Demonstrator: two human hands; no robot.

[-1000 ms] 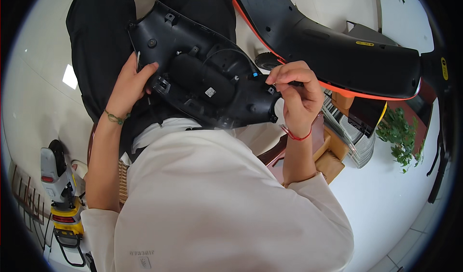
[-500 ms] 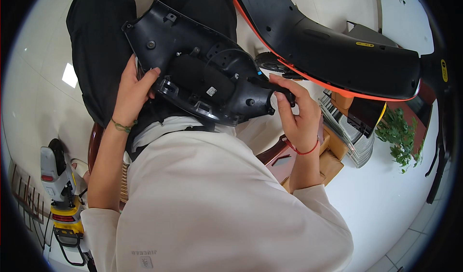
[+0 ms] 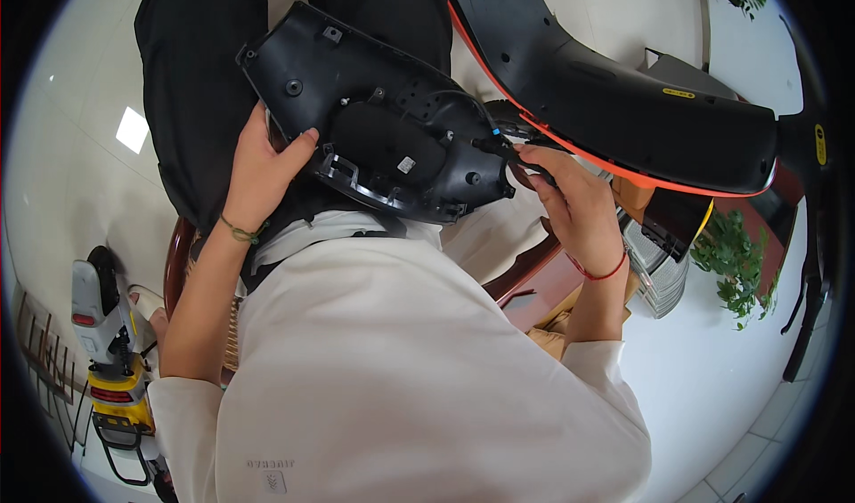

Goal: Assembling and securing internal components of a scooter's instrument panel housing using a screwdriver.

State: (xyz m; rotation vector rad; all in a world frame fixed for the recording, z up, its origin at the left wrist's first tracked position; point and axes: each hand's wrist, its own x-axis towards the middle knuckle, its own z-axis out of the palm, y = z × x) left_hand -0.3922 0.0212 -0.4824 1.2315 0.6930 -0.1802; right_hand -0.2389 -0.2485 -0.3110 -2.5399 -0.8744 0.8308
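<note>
A black moulded plastic panel, with its ribbed, bossed inner side facing up, rests across my lap. My left hand grips its near left edge, the thumb lying over the rim and the fingers hidden underneath. My right hand is at the panel's right end, thumb and fingers closed round a slim black rod-like piece. Its thin end points left over the panel, near a small blue mark; what kind of piece it is, I cannot make out. A small white label sits inside the panel's recess.
A black and orange scooter body reaches in close from the upper right, above my right hand. A green plant and wire racks stand at the right. At the lower left is a yellow and grey scooter.
The black piece in my right hand has turned, its thin end now over the panel. My right wrist has swung to the right. Panel and left hand appear slightly further right in view.
</note>
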